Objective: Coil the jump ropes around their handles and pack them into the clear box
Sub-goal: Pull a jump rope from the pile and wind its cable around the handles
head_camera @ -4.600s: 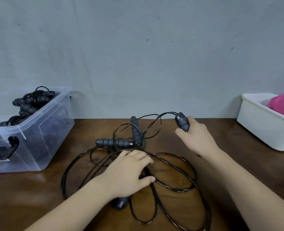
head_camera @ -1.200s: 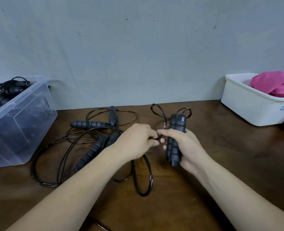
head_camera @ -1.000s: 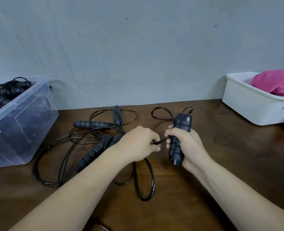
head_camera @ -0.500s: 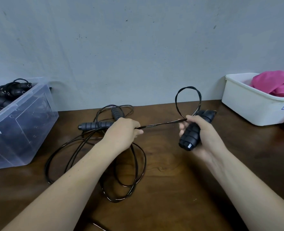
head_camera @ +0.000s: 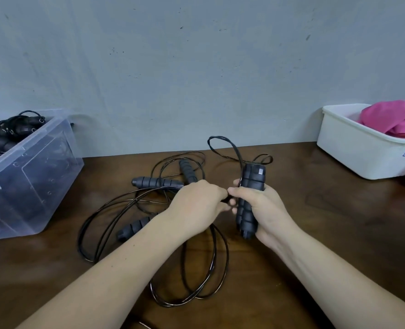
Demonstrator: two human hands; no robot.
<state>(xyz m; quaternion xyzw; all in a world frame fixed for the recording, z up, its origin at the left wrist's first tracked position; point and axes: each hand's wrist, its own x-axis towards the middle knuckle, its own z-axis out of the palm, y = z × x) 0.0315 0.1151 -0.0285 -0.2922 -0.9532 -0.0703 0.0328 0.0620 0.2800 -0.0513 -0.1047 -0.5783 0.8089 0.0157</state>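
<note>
My right hand (head_camera: 262, 208) grips two black foam handles (head_camera: 250, 193) held together upright above the table. Thin black rope loops (head_camera: 223, 143) stick up from their tops. My left hand (head_camera: 196, 205) is closed on the black rope right beside the handles, fingertips almost touching my right thumb. The rest of that rope (head_camera: 204, 276) lies in loose loops on the table below my hands. More black handles (head_camera: 157, 182) of other ropes lie tangled behind my left hand, one (head_camera: 135, 227) partly hidden under my forearm. The clear box (head_camera: 30, 176) stands at the left with coiled ropes (head_camera: 9, 131) inside.
A white tub (head_camera: 356, 148) holding pink cloth (head_camera: 394, 117) stands at the back right of the brown wooden table (head_camera: 339, 210). A grey wall rises directly behind the table.
Half a second ago my hands were apart with the rope stretched between them. Now my left hand has come back to the handles, and they stand upright again.
</note>
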